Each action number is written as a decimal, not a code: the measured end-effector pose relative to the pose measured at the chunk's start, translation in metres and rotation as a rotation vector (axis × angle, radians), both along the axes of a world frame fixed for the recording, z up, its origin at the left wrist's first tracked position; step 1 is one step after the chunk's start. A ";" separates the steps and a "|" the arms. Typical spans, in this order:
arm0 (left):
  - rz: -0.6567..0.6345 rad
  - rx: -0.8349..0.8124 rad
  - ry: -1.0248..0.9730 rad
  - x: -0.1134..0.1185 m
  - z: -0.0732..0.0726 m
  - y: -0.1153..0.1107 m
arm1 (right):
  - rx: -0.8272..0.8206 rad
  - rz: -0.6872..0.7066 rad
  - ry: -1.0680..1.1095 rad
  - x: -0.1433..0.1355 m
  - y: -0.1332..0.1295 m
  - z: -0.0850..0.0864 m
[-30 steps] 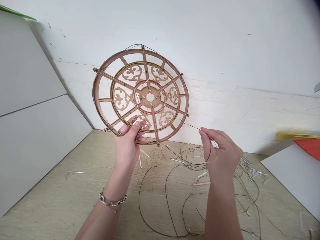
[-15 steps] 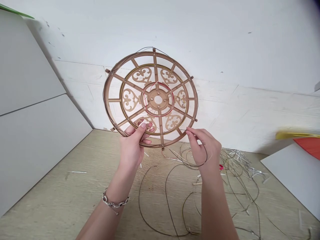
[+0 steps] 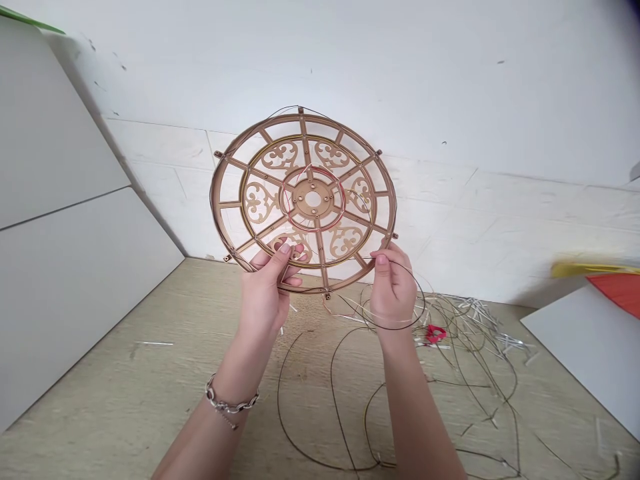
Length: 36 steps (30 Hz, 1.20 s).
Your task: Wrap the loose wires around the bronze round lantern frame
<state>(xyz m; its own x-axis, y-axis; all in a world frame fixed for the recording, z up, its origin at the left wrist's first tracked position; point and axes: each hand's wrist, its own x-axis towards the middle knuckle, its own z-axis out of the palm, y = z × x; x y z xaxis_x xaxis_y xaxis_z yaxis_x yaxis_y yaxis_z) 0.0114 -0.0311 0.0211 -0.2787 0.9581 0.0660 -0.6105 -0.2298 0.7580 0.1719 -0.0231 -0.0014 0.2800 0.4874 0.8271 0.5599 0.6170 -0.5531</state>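
Observation:
A round brown openwork frame (image 3: 320,257) with spokes and scroll ornaments is held up above the table, tilted toward me. My left hand (image 3: 267,280) grips its lower left rim, thumb in front and fingers behind. At the lower right rim, my right hand (image 3: 393,283) closes with the thumb in front and fingers behind the frame. A thin dark wire (image 3: 423,293) passes by the right thumb and loops around the wrist. Red wire (image 3: 325,229) rings the frame's hub, yellowish wire runs round the middle ring, and dark wire follows the outer rim.
Tangled wires (image 3: 465,333) spread over the table (image 3: 200,360) on the right, with a heap of white strips (image 3: 480,313) and a red piece (image 3: 436,334). White panels stand at the left. A white board (image 3: 585,347) and an orange-red item (image 3: 620,293) are at the right.
My right hand has moved left and now grips the frame's rim instead of pinching the wire beside it. The frame has tipped, its top edge lower. The left hand keeps its hold.

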 end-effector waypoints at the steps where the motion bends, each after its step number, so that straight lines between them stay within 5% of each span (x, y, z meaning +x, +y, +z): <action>1: -0.002 -0.003 0.001 0.000 0.000 0.000 | -0.026 0.051 0.055 -0.002 0.000 -0.001; 6: -0.013 -0.013 0.002 0.002 -0.001 -0.001 | -0.108 0.231 0.334 -0.013 0.001 -0.004; 13: -0.040 -0.005 -0.014 0.003 0.001 -0.003 | -0.022 0.365 0.531 -0.016 0.005 -0.011; 21: -0.041 0.002 -0.008 0.004 0.000 -0.003 | -0.070 0.350 0.515 -0.018 0.002 -0.008; 28: -0.029 0.023 -0.003 0.001 0.000 -0.001 | -0.258 0.184 0.412 -0.014 -0.003 -0.010; 36: -0.013 0.028 0.004 -0.001 0.001 -0.001 | -0.151 0.191 0.624 -0.024 0.002 -0.023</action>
<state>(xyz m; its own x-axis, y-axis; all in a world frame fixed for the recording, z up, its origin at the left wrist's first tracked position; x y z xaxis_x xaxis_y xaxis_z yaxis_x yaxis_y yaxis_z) 0.0105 -0.0320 0.0217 -0.2662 0.9593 0.0941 -0.6102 -0.2433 0.7539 0.1480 -0.0215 -0.0247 0.5812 0.6731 0.4572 -0.0038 0.5642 -0.8257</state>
